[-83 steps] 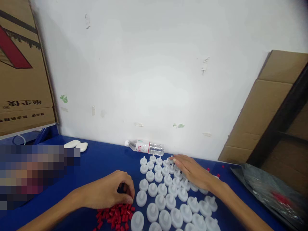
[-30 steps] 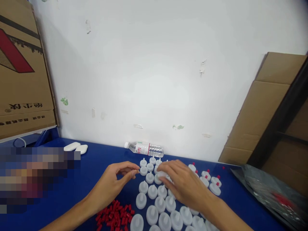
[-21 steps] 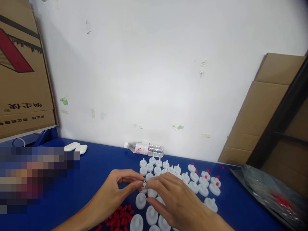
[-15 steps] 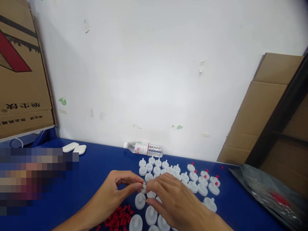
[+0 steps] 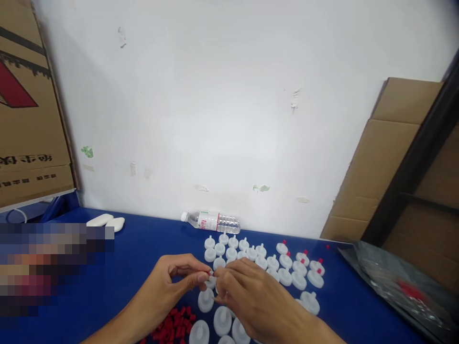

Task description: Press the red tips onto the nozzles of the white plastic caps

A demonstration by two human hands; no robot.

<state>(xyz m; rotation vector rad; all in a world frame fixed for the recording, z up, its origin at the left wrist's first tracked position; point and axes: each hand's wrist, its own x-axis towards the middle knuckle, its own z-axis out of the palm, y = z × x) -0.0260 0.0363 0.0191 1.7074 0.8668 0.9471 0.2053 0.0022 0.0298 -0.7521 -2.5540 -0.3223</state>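
My left hand (image 5: 182, 278) pinches a small red cap (image 5: 210, 273), of which only a sliver shows between thumb and forefinger. Against it, my right hand (image 5: 247, 294) has its fingers closed around a white round piece with a nozzle (image 5: 211, 282), mostly hidden behind the fingers. The two hands meet over the blue table. Below my left wrist lies a pile of red caps (image 5: 175, 325). Several white nozzle pieces, such as this one (image 5: 223, 321), stand around and behind my right hand, nozzles up.
Toward the right, several white pieces (image 5: 299, 280) carry red caps on their nozzles. A plastic water bottle (image 5: 218, 223) lies along the wall. Two white oval objects (image 5: 114, 224) rest at the left. A grey plastic bag (image 5: 387, 282) and cardboard (image 5: 376, 172) occupy the right side.
The whole view has shifted slightly, with the table's contents a little further left. Both hands remain together at the red cap and white nozzle piece, with only slight finger movement.
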